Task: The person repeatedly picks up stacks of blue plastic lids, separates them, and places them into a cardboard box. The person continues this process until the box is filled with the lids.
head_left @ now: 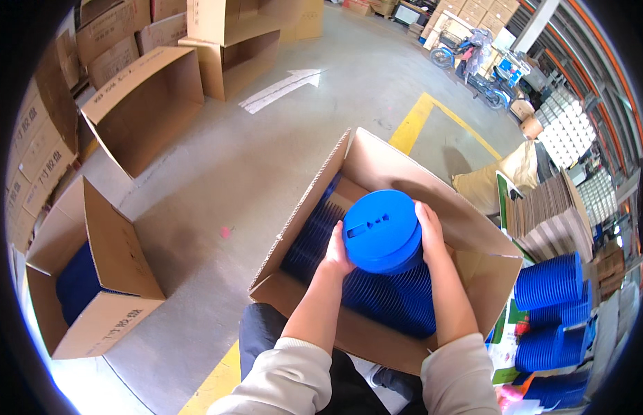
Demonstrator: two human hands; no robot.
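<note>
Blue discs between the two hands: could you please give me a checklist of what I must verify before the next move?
1. Left hand on the held blue discs: ok, it supports their left side.
2. Right hand: ok, it is against the opposite side.
3. Cardboard box below: ok, its top is open.
4. Packed blue discs inside the box: ok, they sit close together in rows.
5. Space directly under the held discs: cannot tell, they block the view.
6. Underside of the held discs: cannot tell, it is hidden.

Round blue discs (381, 238) are held stacked over a carton (420, 174).
</note>
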